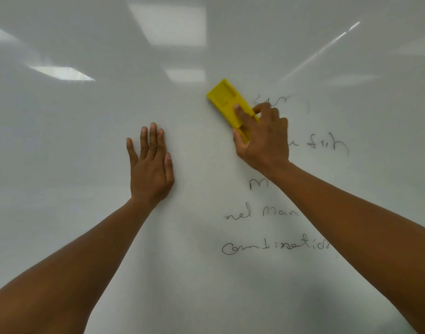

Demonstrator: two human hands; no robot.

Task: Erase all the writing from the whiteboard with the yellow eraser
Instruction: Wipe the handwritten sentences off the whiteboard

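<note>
A whiteboard [86, 165] fills the whole view. My right hand [264, 141] grips the yellow eraser [227, 100] at its lower end and holds it flat against the board, tilted up to the left. Black handwriting [276, 247] runs in several lines right of centre, from beside the eraser down to the lower part. My right forearm hides parts of those lines. My left hand [151, 165] lies flat on the bare board with straight fingers, left of the eraser and the writing.
Ceiling lights reflect as bright patches [62, 73] in the upper part of the board. The board's left half and bottom carry no marks. No edge or tray of the board shows.
</note>
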